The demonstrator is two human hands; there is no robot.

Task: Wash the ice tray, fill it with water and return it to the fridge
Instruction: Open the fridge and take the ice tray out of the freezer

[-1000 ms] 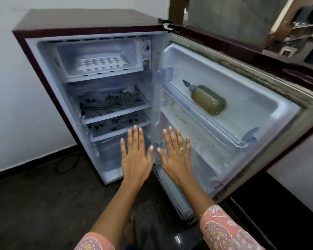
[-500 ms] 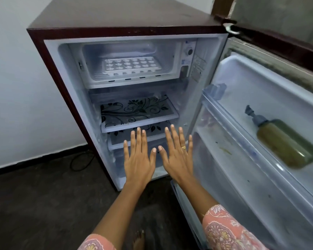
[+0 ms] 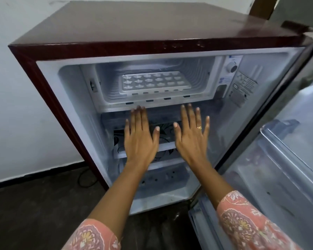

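A white ice tray lies flat in the freezer compartment at the top of a small maroon fridge whose door stands open. My left hand and my right hand are held out flat, palms down, fingers straight, just below the freezer's front edge. Both hands hold nothing, and the fingertips reach close to the freezer ledge. The right hand wears a ring.
The open fridge door fills the right side, with clear door shelves. Inside are shelves with a black floral pattern and a thermostat dial. A white wall is at the left, with a dark floor and a cable below.
The view has come closer to the fridge. Both hands have risen from the lower shelves to just under the freezer compartment and moved a little apart.
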